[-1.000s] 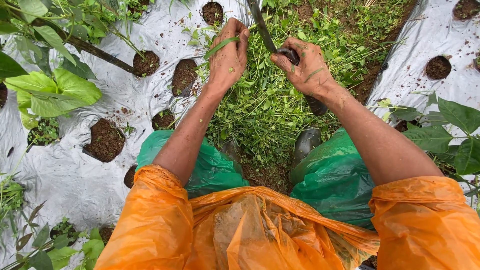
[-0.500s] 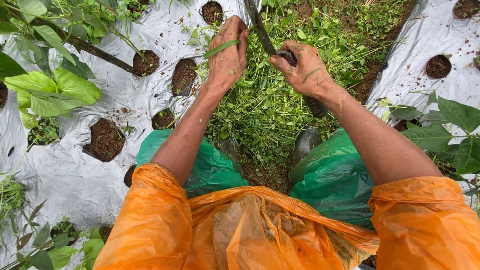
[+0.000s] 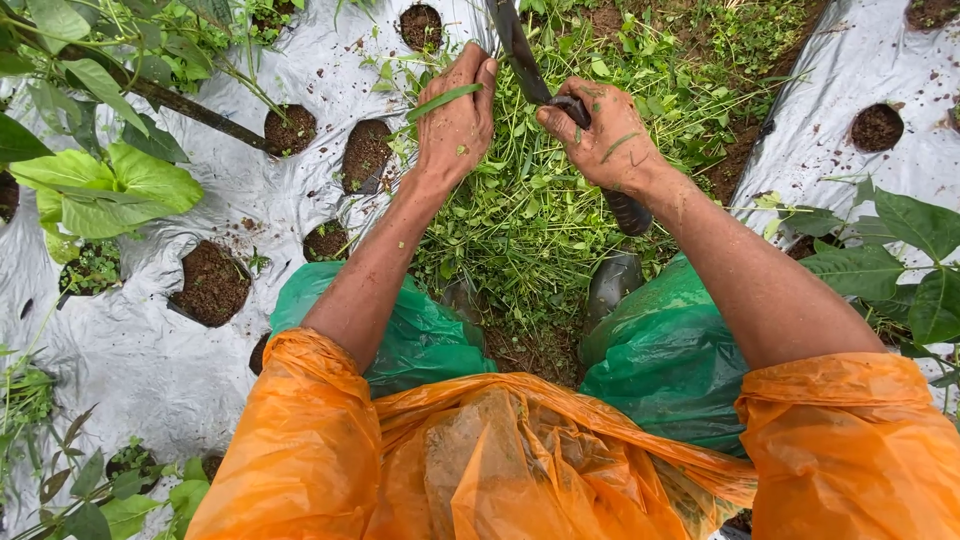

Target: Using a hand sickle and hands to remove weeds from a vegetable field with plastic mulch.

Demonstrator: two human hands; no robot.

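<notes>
1. The person is crouched over a strip of weeds (image 3: pixel 545 215) between two sheets of silver plastic mulch (image 3: pixel 120 340), and the work in hand looks like cutting the weeds back, somewhere mid-stroke.
2. The right hand (image 3: pixel 600 140) is closed tight around the dark handle of a blade (image 3: pixel 515 45); the blade slants up and away from the fist toward the top edge of the view, above the greenery.
3. The left hand (image 3: pixel 455 120) is curled narrow, fingers folded in on a pinch of grass (image 3: pixel 445 98) that sticks out sideways past the thumb. It sits just beside the blade, not touching it as far as I can tell.
4. To my eye the next move calls for care: the blade's edge is close to the left fingers, so the grass wants pulling taut and away before any cut.
5. Against the picture a second ago, little has changed. Both hands hold the same grips; the left has shifted a touch nearer the blade, and the right fist sits in much the same place.
6. Round planting holes (image 3: pixel 210 285) of bare soil dot the plastic, and a leafy plant (image 3: pixel 100 185) stands at the left.
</notes>
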